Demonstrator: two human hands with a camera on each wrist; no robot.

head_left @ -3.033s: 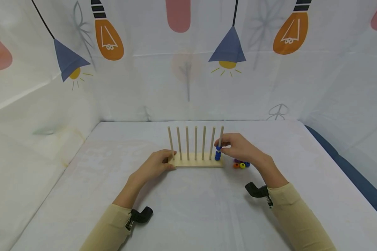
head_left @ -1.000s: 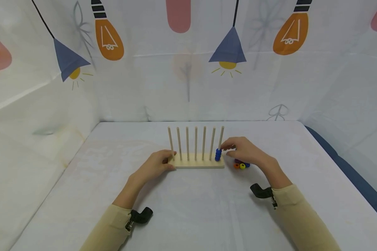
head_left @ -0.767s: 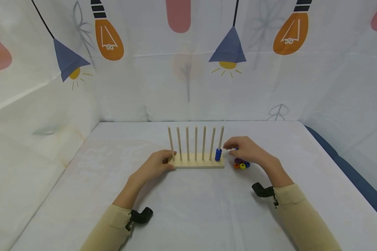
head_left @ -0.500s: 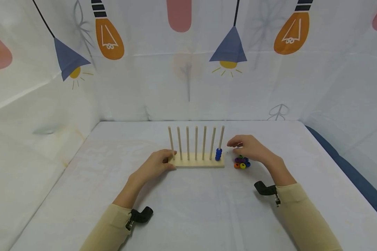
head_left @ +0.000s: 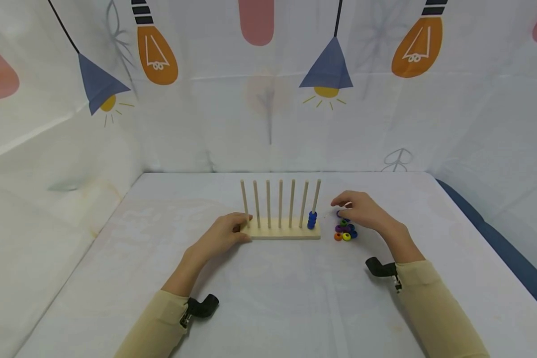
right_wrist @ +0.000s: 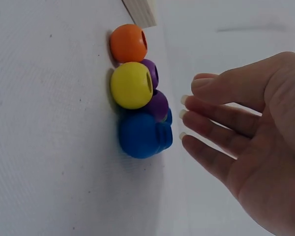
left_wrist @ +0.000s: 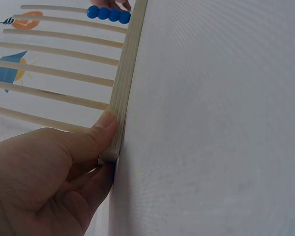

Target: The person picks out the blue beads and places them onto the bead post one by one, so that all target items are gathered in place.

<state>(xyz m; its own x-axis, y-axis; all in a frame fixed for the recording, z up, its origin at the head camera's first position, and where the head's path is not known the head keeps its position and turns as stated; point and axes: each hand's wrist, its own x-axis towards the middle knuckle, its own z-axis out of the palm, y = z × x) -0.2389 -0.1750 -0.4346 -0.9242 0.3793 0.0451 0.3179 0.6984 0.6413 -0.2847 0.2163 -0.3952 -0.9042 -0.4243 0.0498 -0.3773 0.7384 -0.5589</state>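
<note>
A light wooden peg board (head_left: 281,235) with several upright pegs stands mid-table. My left hand (head_left: 223,232) grips its left end, thumb on the near side in the left wrist view. Several blue beads (head_left: 312,220) are stacked at the bottom of the rightmost peg. To the right of the board, my right hand (head_left: 361,210) hovers at a pile of loose beads, fingers loosely bent and nothing between them. In the right wrist view the pile shows an orange bead (right_wrist: 128,43), a yellow bead (right_wrist: 131,85), purple beads and blue beads (right_wrist: 139,136). A green bead (head_left: 343,222) lies farther back, close under the right hand.
A white cloth covers the table (head_left: 277,298). Behind stands a white curtain (head_left: 197,119) printed with lamps and bulbs. Each wrist carries a black camera mount, the left mount (head_left: 203,306) and the right mount (head_left: 379,267).
Three seconds ago my right hand held a blue bead on the rightmost peg. It has let go, the bead sits on the stack, and the hand has moved right. The left hand stays put.
</note>
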